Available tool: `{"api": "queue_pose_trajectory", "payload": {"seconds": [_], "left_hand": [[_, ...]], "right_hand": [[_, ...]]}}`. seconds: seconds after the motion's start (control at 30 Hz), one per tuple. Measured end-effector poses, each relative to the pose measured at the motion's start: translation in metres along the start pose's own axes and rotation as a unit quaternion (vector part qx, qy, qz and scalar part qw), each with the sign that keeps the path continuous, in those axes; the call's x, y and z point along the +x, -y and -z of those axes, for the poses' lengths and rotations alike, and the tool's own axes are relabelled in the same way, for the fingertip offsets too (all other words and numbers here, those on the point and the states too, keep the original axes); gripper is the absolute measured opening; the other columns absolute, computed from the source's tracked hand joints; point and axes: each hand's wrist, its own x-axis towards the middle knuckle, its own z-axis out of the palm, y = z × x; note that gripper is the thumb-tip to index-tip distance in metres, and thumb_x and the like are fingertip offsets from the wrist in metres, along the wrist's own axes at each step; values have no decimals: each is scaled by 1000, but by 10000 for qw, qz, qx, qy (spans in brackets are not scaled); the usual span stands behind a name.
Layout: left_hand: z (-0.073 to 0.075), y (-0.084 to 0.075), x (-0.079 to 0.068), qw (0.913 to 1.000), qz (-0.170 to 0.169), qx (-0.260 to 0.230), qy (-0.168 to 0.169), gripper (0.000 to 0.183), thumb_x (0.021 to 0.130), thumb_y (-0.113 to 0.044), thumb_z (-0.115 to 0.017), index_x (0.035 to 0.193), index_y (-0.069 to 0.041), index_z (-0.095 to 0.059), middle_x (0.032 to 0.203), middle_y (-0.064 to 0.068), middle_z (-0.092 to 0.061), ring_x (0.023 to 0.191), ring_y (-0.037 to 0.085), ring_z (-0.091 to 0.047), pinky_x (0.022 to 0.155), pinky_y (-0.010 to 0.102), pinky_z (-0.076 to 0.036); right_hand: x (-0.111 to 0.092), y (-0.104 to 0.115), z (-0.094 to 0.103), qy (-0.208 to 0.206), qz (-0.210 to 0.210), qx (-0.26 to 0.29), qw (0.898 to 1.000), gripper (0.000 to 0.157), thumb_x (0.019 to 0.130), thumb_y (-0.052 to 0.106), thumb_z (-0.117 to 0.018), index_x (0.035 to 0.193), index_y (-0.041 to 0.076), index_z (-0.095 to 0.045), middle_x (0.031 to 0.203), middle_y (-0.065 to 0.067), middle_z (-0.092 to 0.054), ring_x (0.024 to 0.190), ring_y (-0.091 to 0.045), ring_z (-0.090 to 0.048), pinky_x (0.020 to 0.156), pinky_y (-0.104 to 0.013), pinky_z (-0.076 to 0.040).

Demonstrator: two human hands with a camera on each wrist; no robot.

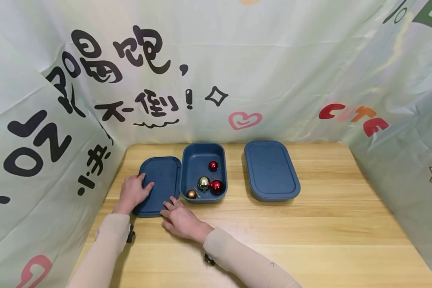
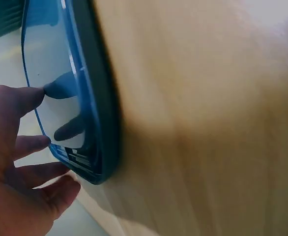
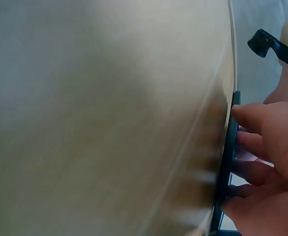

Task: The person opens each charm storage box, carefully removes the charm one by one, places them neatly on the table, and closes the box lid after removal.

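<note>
A dark blue lid (image 1: 162,186) (image 2: 100,113) lies beside the left wall of an open blue box (image 1: 198,162). My left hand (image 1: 132,193) (image 2: 21,157) touches the lid's left edge, thumb and fingers spread over its rim. At the lid's near right corner, my right hand (image 1: 181,220) (image 3: 272,157) rests its fingertips along the edge. Shiny Christmas baubles lie in the box: a small red one (image 1: 213,165), a larger red one (image 1: 217,187), a gold one (image 1: 203,183) and a copper one (image 1: 191,194).
To the right stands a second blue box (image 1: 271,170) with its lid on. Both boxes are near the back edge of the wooden table (image 1: 327,224). A printed cloth (image 1: 288,72) hangs behind the table and along both sides.
</note>
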Motion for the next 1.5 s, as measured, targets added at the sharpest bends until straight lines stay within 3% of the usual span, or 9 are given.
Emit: {"api": "queue_pose_trajectory", "payload": {"seconds": [0.17, 0.27, 0.4, 0.6, 0.73, 1.0, 1.5], "left_hand": [[-3, -1, -5, 9981, -434, 426, 39, 60, 106, -35, -59, 153, 1, -53, 157, 41, -40, 148, 65, -29, 119, 76, -26], [-6, -1, -7, 9965, -692, 451, 124, 57, 107, -37, -58, 156, -9, -53, 161, 38, -36, 150, 66, -23, 120, 79, -16], [-9, -1, -7, 9951, -819, 503, 247, 55, 109, -38, -55, 159, -16, -50, 164, 34, -36, 152, 65, -20, 120, 80, -13], [-14, -5, 1, 9939, -957, 125, 539, 53, 112, -28, -48, 161, -9, -44, 163, 39, -32, 151, 67, -22, 121, 77, -22], [-12, -8, 10, 9938, -840, -80, 730, 54, 112, -24, -46, 163, -6, -40, 164, 41, -25, 150, 68, -22, 122, 74, -23], [-12, -4, 19, 9943, -632, 118, 848, 57, 114, -27, -41, 166, -5, -32, 166, 42, -21, 149, 69, -20, 123, 74, -20], [-10, -1, 21, 9934, -629, 288, 913, 57, 114, -29, -41, 166, -7, -33, 166, 41, -22, 149, 68, -24, 123, 72, -24]], "right_hand": [[1, 0, 1, 7, -10, -51, 10000, 40, 108, 31, -62, 142, 11, -68, 158, -15, -54, 154, -38, -42, 126, -46, -37], [2, 0, 0, -3, -75, -156, 9998, 46, 108, 30, -60, 150, 10, -60, 159, -13, -54, 154, -37, -43, 126, -44, -37], [4, 1, 0, 8, -148, -323, 9994, 50, 109, 30, -58, 155, 11, -54, 159, -10, -55, 154, -35, -43, 126, -43, -37], [10, 2, -1, 163, -188, -616, 9978, 46, 110, 36, -57, 149, 13, -61, 159, -11, -54, 153, -35, -44, 125, -44, -38], [19, 0, 2, 61, -287, -575, 9979, 43, 110, 35, -57, 146, 14, -64, 156, -10, -57, 151, -35, -47, 123, -45, -41], [36, -5, 6, -1, -764, -33, 9971, 39, 111, 28, -56, 146, 15, -65, 157, -9, -57, 154, -33, -44, 125, -47, -39], [36, -2, -6, 99, -698, -817, 9942, 45, 112, 37, -52, 151, 17, -59, 161, -5, -52, 156, -27, -40, 126, -43, -37]]}}
